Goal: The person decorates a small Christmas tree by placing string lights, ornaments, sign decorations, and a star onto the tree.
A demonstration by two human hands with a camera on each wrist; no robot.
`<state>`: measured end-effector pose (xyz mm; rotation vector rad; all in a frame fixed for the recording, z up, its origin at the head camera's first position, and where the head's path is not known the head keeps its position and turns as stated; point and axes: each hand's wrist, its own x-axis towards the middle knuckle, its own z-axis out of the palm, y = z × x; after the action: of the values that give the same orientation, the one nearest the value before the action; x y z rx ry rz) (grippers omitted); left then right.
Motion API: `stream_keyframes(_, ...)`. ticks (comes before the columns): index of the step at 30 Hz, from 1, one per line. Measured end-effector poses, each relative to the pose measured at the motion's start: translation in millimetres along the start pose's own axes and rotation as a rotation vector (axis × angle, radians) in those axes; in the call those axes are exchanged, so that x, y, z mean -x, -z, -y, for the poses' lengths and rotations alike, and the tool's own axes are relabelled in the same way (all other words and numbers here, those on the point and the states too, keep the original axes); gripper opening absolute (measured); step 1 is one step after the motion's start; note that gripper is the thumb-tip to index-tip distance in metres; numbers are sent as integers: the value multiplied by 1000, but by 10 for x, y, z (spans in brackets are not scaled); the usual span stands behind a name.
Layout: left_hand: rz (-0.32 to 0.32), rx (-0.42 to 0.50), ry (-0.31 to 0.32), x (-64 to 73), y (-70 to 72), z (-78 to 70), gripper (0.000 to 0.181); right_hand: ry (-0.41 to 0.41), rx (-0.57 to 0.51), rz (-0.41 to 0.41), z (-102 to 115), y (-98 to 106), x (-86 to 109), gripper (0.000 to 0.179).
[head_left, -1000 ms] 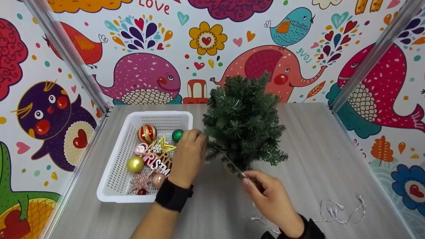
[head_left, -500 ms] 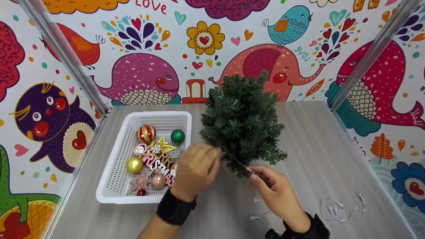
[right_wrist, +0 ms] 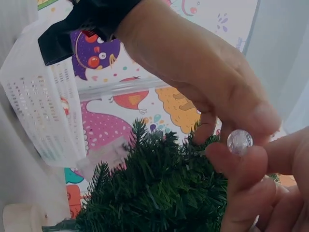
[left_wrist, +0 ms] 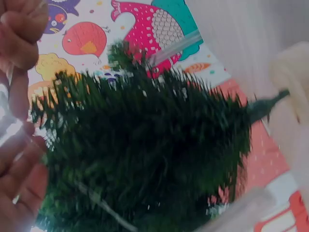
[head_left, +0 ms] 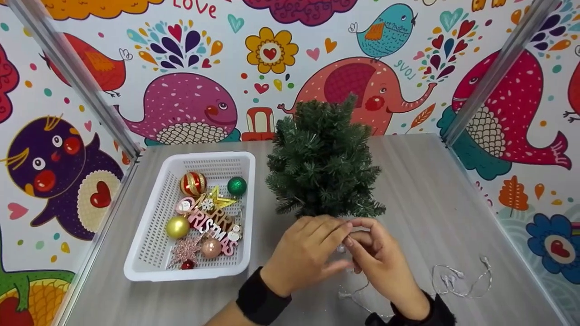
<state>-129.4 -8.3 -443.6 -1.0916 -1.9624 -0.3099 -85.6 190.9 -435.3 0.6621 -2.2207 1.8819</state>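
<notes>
A small green artificial Christmas tree (head_left: 324,158) stands on the table. In the head view my left hand (head_left: 308,253) is just in front of it, fingers extended toward my right fingertips and thumb apart. My right hand (head_left: 383,262) pinches the string of lights between thumb and fingers. Up close in the right wrist view, a clear bulb (right_wrist: 240,141) lies among the fingertips of both hands. A pale strand of wire (left_wrist: 104,205) runs over the green branches in the left wrist view. Most of the strand between the hands is hidden in the head view.
A white perforated basket (head_left: 248,203) holds several baubles, a gold star and a Merry Christmas sign (head_left: 210,226). More light string (head_left: 471,294) lies coiled on the table at right. Metal posts and patterned walls enclose the table.
My left hand has moved from the tree's left side, beside the basket, down and right to meet my right hand. My right hand keeps its pinch and has moved slightly right.
</notes>
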Motion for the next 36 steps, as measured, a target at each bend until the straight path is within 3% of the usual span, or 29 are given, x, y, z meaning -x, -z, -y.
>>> stream_keyframes(3, -2, -29, -5, -16, -27, -15, 39, -30, 29, -10, 1, 32, 14, 35)
stream_keyframes(7, -12, -3, 4, -31, -44, -6, 24, -51, 148, -2, 8, 142, 46, 36)
stream_keyframes(12, -2, -19, 53, -20, -45, 42, 18, -67, 288, 44, 2, 342, 121, 33)
stream_keyframes(18, -7, -27, 60, -17, -39, 82, 15, -85, 433, 38, 4, 596, 215, 27)
stream_keyframes(23, -4, -21, 61, -3, -30, 79, 11, -98, 635, -44, 32, 832, 244, 36)
stream_keyframes(28, 24, -24, 41, 8, -21, 66, 9, -227, 761, -159, 83, 964, 241, 36)
stream_keyframes(32, 22, -30, 68, 22, 2, 83, 8, -239, 779, -274, 77, 1034, 219, 40)
stream_keyframes(36, 15, -43, 85, 42, 28, 115, 8, -243, 694, -318, 58, 1211, 199, 25)
